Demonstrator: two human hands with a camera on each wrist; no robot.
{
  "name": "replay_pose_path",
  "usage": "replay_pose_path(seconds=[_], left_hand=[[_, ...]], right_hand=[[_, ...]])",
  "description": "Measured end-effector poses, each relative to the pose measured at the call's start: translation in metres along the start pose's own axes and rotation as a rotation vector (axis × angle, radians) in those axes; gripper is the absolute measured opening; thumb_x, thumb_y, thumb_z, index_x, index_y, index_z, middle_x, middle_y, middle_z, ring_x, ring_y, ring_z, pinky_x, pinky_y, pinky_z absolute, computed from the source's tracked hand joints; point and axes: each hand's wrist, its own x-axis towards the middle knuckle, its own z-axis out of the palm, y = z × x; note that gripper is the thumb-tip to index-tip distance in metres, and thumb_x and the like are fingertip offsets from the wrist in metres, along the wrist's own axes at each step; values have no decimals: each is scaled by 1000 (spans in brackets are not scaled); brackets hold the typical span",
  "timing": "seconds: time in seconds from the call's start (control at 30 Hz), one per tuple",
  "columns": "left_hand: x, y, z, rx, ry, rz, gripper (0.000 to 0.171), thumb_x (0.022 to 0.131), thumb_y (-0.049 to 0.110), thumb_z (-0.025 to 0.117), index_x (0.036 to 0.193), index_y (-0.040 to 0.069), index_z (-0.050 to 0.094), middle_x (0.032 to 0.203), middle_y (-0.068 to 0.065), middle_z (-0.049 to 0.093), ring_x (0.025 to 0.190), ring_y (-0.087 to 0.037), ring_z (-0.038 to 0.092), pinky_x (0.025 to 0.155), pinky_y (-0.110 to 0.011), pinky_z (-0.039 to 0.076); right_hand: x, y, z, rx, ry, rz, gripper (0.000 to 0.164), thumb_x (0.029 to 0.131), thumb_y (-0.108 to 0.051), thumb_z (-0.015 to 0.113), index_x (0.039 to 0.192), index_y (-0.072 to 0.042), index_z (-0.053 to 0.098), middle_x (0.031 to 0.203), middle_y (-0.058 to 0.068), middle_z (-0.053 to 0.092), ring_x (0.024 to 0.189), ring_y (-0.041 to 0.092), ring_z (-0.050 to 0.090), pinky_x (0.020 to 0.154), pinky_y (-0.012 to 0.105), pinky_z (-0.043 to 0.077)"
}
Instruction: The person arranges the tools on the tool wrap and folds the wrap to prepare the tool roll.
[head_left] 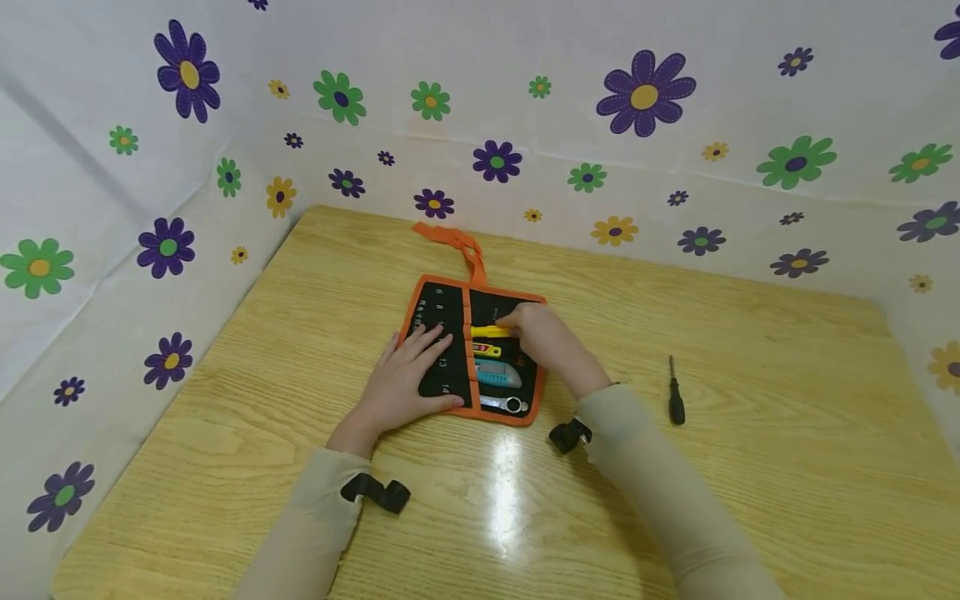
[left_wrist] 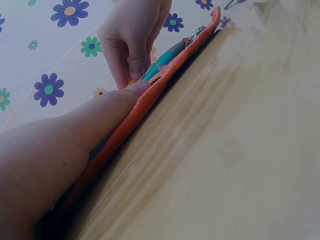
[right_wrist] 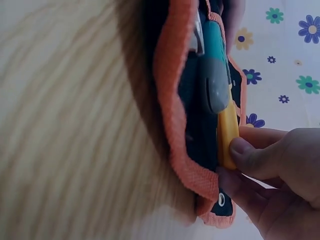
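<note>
Yellow tool: on the unrolled black pouch, one end at the orange middle band, the other toward the pouch's right edge.
Right hand: pinches the yellow tool between thumb and fingers.
Left hand: rests on the pouch's left panel, fingers spread, grasping nothing; thumb by the near trim.
Pouch row: yellow cutter, teal knife, then wrench nearest the near trim.
Strap: runs toward the table's far edge.
Screwdriver: toward the table's right edge, well apart from the pouch.
Room: a wide stretch of table separates screwdriver and right edge.
</note>
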Motion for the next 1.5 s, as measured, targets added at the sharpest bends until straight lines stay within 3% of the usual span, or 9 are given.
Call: replay_pose_path(seconds=[0.33, 0.7, 0.97, 1.17, 1.3, 1.4, 1.5], left_hand=[[0, -2, 2, -9, 36, 28, 96, 76, 72, 61, 151, 20, 32, 156, -2, 24, 144, -26, 14, 115, -50, 1], [0, -2, 1, -18, 21, 31, 96, 76, 73, 59, 152, 21, 30, 156, 1, 24, 145, -25, 11, 114, -52, -1], [-1, -2, 0, -19, 33, 58, 93, 78, 72, 58, 151, 21, 31, 156, 2, 24, 144, -24, 13, 114, -54, -1], [0, -1, 1, -12, 23, 64, 93, 78, 74, 55, 152, 23, 30, 157, 6, 21, 145, -23, 11, 114, -53, -2], [1, -1, 1, -4, 24, 66, 92, 79, 73, 56, 152, 23, 30, 157, 6, 21, 145, -23, 11, 114, -54, -1], [0, 0, 1, 13, 26, 60, 92, 79, 72, 57, 152, 23, 30, 157, 5, 21, 145, -23, 12, 114, -54, 0], [-1, 0, 1, 27, 26, 54, 92, 79, 72, 57, 152, 23, 29, 157, 5, 21, 145, -23, 12, 114, -54, 0]], right_hand=[[0, -7, 1, 11, 44, -11, 22, 87, 1, 67, 108, -1, 72, 104, 12, 68, 98, 25, 63, 86, 36, 52], [3, -11, 3, 28, 24, -38, 23, 90, 3, 63, 111, 0, 71, 109, 13, 68, 102, 25, 63, 84, 35, 53], [10, -19, 11, 83, 35, -71, 22, 90, -3, 65, 110, 0, 71, 107, 13, 69, 88, 21, 67, 74, 31, 55], [14, -24, 13, 101, 48, -22, 18, 89, -3, 65, 106, -2, 71, 103, 12, 70, 78, 18, 65, 65, 27, 54], [12, -18, 11, 139, 59, -56, 15, 90, -2, 64, 103, -2, 70, 100, 11, 69, 78, 18, 64, 71, 31, 54], [6, -12, 7, 119, 60, -85, 18, 91, 1, 62, 107, -1, 70, 104, 12, 67, 92, 23, 64, 83, 37, 52], [-6, -7, 0, 109, 46, -43, 22, 91, 4, 60, 111, 0, 69, 108, 14, 65, 100, 27, 61, 87, 38, 51]])
